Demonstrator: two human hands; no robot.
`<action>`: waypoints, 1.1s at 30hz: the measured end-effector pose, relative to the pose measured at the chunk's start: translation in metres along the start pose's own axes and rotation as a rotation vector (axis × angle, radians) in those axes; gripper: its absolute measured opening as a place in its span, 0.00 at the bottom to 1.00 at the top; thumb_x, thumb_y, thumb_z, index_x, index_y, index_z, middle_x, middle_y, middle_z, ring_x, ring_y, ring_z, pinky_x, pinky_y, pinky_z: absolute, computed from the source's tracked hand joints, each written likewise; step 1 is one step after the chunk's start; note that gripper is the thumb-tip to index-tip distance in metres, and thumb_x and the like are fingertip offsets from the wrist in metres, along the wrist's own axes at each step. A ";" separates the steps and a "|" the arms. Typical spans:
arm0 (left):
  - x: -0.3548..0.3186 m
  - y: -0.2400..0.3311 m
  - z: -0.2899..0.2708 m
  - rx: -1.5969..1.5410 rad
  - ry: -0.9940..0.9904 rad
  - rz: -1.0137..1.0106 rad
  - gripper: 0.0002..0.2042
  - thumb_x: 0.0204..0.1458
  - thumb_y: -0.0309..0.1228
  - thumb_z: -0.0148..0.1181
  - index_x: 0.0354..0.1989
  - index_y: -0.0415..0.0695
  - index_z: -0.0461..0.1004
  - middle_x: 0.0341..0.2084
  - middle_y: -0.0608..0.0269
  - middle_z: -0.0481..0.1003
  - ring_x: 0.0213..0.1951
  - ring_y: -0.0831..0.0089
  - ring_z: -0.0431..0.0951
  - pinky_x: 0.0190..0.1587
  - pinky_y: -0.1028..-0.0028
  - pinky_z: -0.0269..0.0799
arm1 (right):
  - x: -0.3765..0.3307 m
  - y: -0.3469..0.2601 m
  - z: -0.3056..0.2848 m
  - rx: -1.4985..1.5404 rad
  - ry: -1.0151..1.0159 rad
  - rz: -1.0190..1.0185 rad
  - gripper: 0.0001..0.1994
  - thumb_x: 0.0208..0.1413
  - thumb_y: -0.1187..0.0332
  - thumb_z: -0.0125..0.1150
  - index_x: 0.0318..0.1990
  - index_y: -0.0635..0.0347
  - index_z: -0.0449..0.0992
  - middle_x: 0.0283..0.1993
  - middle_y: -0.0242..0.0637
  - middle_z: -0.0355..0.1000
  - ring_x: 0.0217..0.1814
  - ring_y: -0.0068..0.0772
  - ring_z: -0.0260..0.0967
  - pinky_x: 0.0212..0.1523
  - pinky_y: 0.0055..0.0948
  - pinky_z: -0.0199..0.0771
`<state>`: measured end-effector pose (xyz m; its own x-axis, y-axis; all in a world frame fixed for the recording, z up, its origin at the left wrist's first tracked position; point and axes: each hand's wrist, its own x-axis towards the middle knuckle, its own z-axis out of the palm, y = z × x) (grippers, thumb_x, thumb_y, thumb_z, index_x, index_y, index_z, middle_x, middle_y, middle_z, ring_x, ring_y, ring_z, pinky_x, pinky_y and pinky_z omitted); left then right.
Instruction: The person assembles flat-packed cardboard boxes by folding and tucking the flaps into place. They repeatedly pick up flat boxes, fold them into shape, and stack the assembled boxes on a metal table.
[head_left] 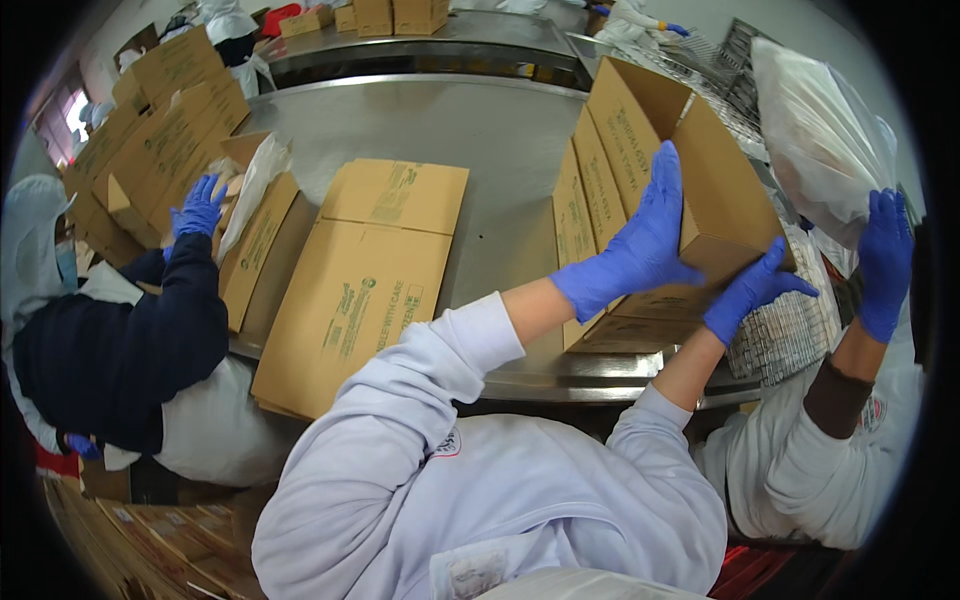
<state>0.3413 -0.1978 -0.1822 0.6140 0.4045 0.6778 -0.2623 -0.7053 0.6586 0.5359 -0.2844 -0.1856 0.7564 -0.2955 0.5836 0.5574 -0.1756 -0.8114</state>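
Both my left grip and right grip, fingers spread wide, touch a carton right of the tabletop, squared but unclosed; flat cardboard looks not yet shaped

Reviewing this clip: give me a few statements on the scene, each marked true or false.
1. The person's left hand and right hand are gloved in blue. True.
2. A co-worker's hand on the right is at a white plastic bag. True.
3. The person's left hand is at that bag. False: it is at the open box.
4. Flat cardboard lies left of the open box. True.
5. The left co-worker's sleeve is white. False: that sleeve is dark blue.
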 end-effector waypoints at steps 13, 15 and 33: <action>-0.332 -0.106 -0.092 1.817 -0.523 -0.997 0.39 0.48 0.38 0.57 0.65 0.34 0.46 0.54 0.22 0.57 0.52 0.24 0.61 0.44 0.39 0.65 | -0.027 0.005 0.021 0.406 0.074 0.015 0.29 0.60 0.62 0.50 0.65 0.65 0.49 0.60 0.44 0.57 0.58 0.33 0.59 0.55 0.32 0.63; -0.316 -0.084 -0.099 1.576 -0.440 -0.851 0.32 0.48 0.31 0.53 0.62 0.32 0.53 0.44 0.25 0.65 0.45 0.29 0.68 0.38 0.46 0.70 | -0.052 -0.026 0.000 0.566 0.120 -0.117 0.29 0.61 0.63 0.47 0.66 0.63 0.48 0.66 0.41 0.50 0.64 0.28 0.52 0.60 0.32 0.57; -0.324 -0.056 -0.228 0.383 0.307 -0.843 0.18 0.58 0.45 0.49 0.46 0.44 0.72 0.34 0.65 0.73 0.37 0.74 0.72 0.40 0.72 0.68 | -0.294 -0.163 0.024 1.247 -1.322 -0.272 0.25 0.58 0.57 0.50 0.60 0.59 0.62 0.68 0.42 0.52 0.73 0.35 0.38 0.69 0.39 0.37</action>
<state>-0.0128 -0.1569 -0.3644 0.2546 0.9590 0.1242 0.4674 -0.2345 0.8524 0.2310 -0.1461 -0.2246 0.0110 0.5719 0.8202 0.1289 0.8126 -0.5684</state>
